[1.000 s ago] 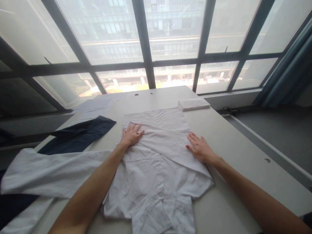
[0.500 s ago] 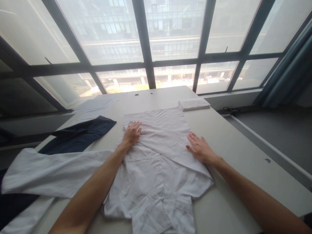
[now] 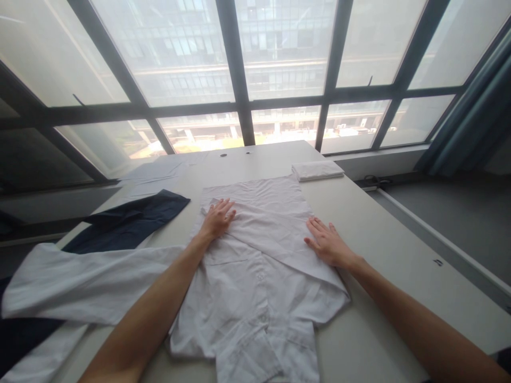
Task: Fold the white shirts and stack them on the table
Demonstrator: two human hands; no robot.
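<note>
A white button-up shirt (image 3: 239, 298) lies front up on the table, its collar at the near edge of the view and its hem away from me. One sleeve (image 3: 271, 234) is folded across the body. My left hand (image 3: 217, 217) rests flat on the shirt's left side, over the cuff end of that sleeve, fingers spread. On the right edge of the shirt lies my right hand (image 3: 329, 244), palm down with fingers stretched out. The shirt's other sleeve (image 3: 91, 282) appears to extend out to the left, passing beneath my left forearm.
A folded white cloth (image 3: 318, 170) sits at the far right of the white table (image 3: 383, 276). Dark navy garments (image 3: 131, 223) lie at the left, partly under white fabric. Large windows (image 3: 287, 48) stand behind the table, with a blue-grey curtain (image 3: 467, 111) at the right.
My left hand has shifted very slightly to the right on the shirt. My right hand and the shirt look the same.
</note>
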